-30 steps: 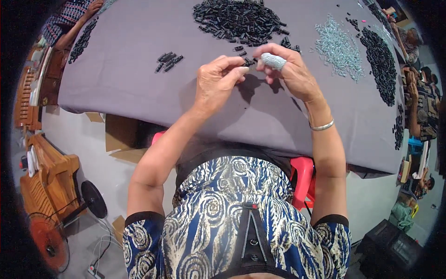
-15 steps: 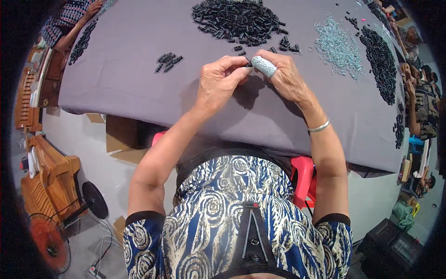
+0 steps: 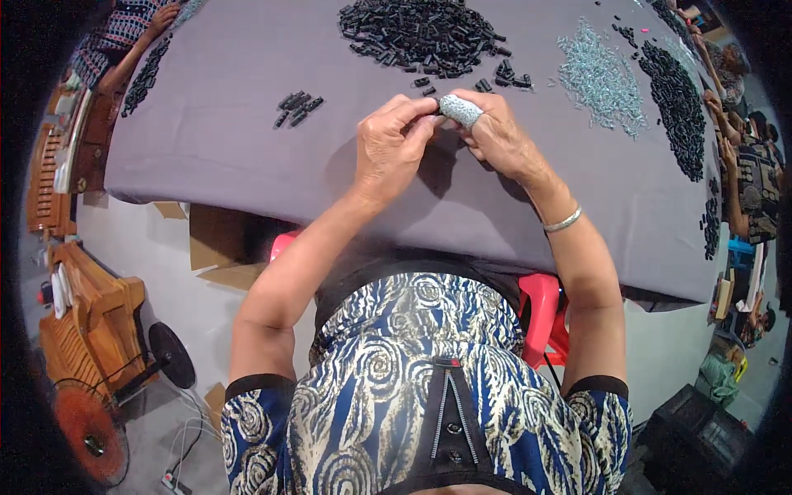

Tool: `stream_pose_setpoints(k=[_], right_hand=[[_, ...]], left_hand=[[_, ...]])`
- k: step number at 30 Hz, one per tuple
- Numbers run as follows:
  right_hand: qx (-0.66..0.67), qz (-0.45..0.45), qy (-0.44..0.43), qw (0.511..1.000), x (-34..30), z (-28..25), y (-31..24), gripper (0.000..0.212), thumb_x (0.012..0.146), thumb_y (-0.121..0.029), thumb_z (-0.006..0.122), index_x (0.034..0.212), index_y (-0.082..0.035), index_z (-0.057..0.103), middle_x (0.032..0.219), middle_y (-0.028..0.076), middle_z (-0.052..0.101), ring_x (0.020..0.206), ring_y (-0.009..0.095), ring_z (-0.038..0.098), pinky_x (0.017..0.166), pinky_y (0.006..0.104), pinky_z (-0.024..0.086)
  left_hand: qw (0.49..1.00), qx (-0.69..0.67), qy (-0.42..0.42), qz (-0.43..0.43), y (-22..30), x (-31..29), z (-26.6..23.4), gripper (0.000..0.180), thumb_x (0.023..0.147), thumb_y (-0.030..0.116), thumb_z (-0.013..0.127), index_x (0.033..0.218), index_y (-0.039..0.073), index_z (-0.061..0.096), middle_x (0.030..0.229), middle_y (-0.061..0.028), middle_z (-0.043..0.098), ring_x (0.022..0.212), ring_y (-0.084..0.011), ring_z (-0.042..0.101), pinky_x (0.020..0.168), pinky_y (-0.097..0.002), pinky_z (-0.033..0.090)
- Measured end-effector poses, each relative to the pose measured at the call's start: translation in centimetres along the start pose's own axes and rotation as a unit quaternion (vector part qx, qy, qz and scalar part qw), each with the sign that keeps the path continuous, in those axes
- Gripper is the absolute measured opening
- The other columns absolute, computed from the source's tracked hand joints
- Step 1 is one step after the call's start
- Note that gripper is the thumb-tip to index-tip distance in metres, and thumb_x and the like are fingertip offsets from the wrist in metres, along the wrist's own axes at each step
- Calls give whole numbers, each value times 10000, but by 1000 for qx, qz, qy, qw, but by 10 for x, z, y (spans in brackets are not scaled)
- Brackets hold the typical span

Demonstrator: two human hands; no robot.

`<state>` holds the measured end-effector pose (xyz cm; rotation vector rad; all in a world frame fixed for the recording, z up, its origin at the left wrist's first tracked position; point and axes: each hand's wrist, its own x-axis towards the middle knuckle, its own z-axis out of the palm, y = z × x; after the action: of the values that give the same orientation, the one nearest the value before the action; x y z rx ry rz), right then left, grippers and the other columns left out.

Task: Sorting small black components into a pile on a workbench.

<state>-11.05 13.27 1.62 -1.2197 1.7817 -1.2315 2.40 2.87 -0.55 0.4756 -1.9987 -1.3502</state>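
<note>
My left hand [image 3: 389, 142] pinches a small black piece [image 3: 437, 108] between thumb and fingertips, above the cloth-covered table. My right hand [image 3: 497, 134] meets it there, its fingers closed against the same spot. A speckled pale wrap [image 3: 461, 110] covers one of its digits. Whether the right fingers hold a part of their own is hidden. Beyond the hands lies a large heap of small black pieces [image 3: 417, 37], with a few loose ones [image 3: 513, 76] at its near right. A small group of black pieces [image 3: 297, 108] rests to the left.
A pile of small silvery pieces [image 3: 601, 78] is at the right, beside a long heap of black ones [image 3: 672, 107]. Other people's arms [image 3: 148, 41] show at the far left and right edges. A pink chair [image 3: 540, 318] and a cardboard box [image 3: 223, 243] stand below the table edge.
Both hands stay together at nearly the same place. My right hand has turned slightly, its wrapped digit shifting a little left over the black piece.
</note>
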Motion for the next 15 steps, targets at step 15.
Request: stream_pose_setpoints(k=[15], right_hand=[[403,158,-132,892,-8,-2,-2,501,912,-599,382,908,-124,540,734,-53,388,601,50,332,462,189,256]], left_hand=[[972,-232,-24,-34,10,2,-3,191,820,21,682,1011,11,676,1040,-12,548,923,-83,534,819,-220,439]])
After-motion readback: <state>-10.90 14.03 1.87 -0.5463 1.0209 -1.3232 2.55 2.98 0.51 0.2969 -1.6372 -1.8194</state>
